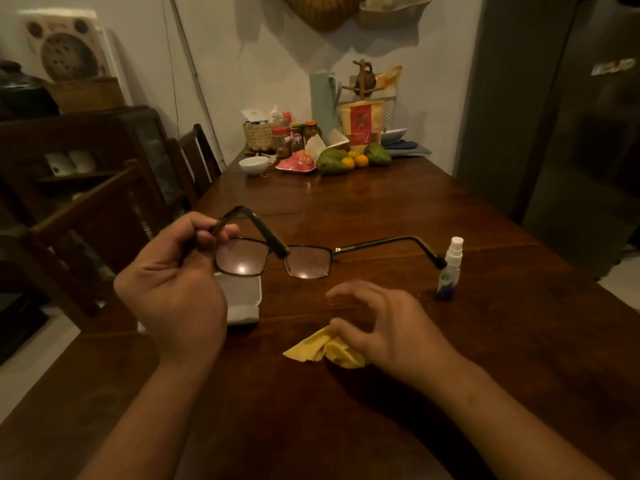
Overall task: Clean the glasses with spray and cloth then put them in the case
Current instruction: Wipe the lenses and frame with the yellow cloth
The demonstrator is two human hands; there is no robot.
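My left hand holds the dark-framed glasses by one temple, above the table, with the lenses facing me and the other temple stretched out to the right. Under them lies the open grey case, partly hidden by my left hand. A crumpled yellow cloth lies on the table, and my right hand hovers over it with fingers spread, the thumb touching its edge. A small spray bottle with a white nozzle stands upright to the right, close to the tip of the outstretched temple.
The dark wooden table carries, at its far end, a white bowl, a woven basket, jars, a pale jug and green and orange fruit. Wooden chairs stand on the left. A tall grey fridge stands on the right.
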